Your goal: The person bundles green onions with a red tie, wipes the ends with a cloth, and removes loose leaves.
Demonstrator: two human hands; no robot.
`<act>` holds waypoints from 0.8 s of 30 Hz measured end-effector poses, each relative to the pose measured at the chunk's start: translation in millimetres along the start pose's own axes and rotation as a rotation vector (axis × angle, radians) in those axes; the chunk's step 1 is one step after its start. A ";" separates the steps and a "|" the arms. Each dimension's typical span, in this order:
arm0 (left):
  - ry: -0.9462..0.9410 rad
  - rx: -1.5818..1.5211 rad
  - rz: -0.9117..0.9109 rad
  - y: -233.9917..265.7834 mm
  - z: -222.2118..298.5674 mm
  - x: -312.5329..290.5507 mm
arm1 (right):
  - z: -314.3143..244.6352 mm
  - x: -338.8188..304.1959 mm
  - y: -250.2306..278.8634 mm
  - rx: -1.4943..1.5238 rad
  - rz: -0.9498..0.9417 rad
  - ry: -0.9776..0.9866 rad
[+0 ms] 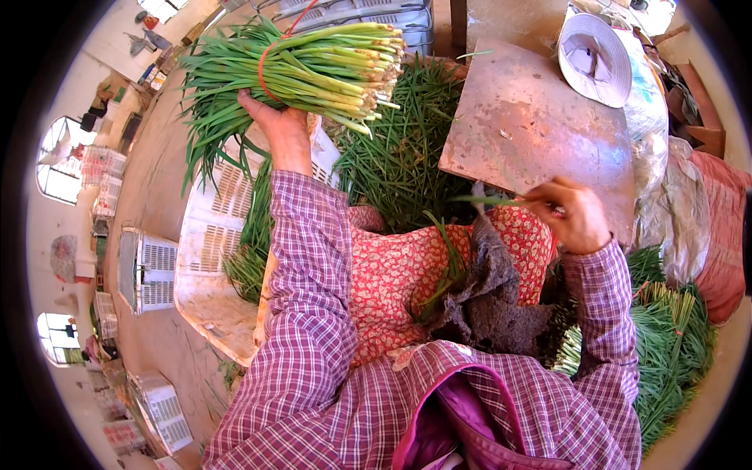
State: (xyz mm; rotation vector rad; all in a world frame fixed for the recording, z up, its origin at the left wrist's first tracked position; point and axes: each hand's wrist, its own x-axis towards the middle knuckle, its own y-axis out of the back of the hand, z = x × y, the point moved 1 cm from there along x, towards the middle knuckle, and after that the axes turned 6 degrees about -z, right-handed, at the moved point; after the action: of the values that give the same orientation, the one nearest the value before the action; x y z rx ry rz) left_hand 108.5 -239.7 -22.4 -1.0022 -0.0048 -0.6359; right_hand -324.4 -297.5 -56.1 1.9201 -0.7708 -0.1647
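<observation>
My left hand (283,129) is closed round a thick bunch of garlic chives (329,70), raised at the upper left. A red band (265,72) circles the bunch, its loose end trailing upward. The pale cut stems point right and the leaves droop left. Over my lap at the right, my right hand (578,215) pinches a single green leaf (487,200) by one end. Beneath it, a dark grey cloth (497,294) lies across my red floral apron (392,266), with a few stray leaves on it.
Ahead lies a heap of loose chives (399,129), beside a white plastic crate (211,262) at left. A worn flat board (533,117) slopes at right, with a pale hat (597,59) at its far corner. Chive bundles (670,364) are stacked by my right arm, near a red sack (721,227).
</observation>
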 end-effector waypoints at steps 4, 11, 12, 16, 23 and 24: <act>0.090 -0.046 0.003 -10.6 -3.2 -3.2 | -67.2 44.6 5.8 0.215 -0.077 0.216; 0.144 0.004 0.023 -27.0 -11.6 -16.8 | -83.1 100.3 -11.3 0.507 0.361 0.114; 0.142 0.021 0.028 -29.0 -13.6 -18.4 | -83.5 108.0 -15.8 0.441 0.448 0.182; 0.174 0.010 0.019 -23.7 -13.4 -18.9 | -103.5 121.1 -20.9 0.274 0.550 0.303; 0.158 0.001 -0.012 -22.3 -18.6 -17.1 | -109.4 125.7 -24.8 0.014 0.716 0.376; 0.178 -0.024 -0.005 -23.9 -18.7 -18.6 | -110.0 125.4 -24.8 0.015 0.718 0.374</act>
State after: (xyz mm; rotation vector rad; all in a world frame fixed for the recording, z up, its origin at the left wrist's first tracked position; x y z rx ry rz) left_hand 76.1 -254.1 -19.4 -0.9657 0.1572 -0.7296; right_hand -167.2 -279.0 2.0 1.5115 -1.1399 0.6216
